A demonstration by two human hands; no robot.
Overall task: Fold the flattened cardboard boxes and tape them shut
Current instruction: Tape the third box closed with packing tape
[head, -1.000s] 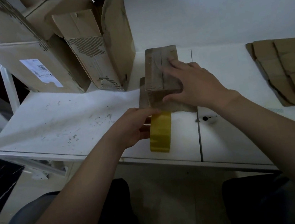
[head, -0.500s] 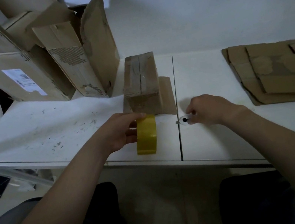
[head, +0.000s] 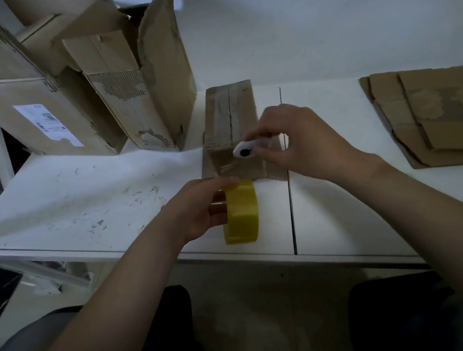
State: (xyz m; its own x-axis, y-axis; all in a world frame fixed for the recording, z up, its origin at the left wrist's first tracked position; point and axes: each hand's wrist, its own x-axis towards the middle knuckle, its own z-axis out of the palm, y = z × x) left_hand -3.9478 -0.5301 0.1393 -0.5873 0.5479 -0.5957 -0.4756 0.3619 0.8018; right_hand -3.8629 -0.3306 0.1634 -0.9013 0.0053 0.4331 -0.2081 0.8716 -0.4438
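A small folded cardboard box (head: 230,120) stands on the white table (head: 104,193), its top flaps closed along a centre seam. A yellow tape roll (head: 241,212) stands on edge just in front of the box, and my left hand (head: 199,208) grips it from the left. A clear strip of tape seems to run from the roll up the box's near face. My right hand (head: 301,142) holds a small white cutter (head: 246,150) with a black dot at the box's near top edge.
Large opened cardboard boxes (head: 80,87) crowd the back left of the table. A stack of flattened cardboard boxes (head: 443,112) lies at the right. A seam between two table tops (head: 290,196) runs front to back beside the box. The wall is close behind.
My right hand left the box top, picked the white cutter up off the table and raised it to the box's near edge. My left hand kept hold of the tape roll.
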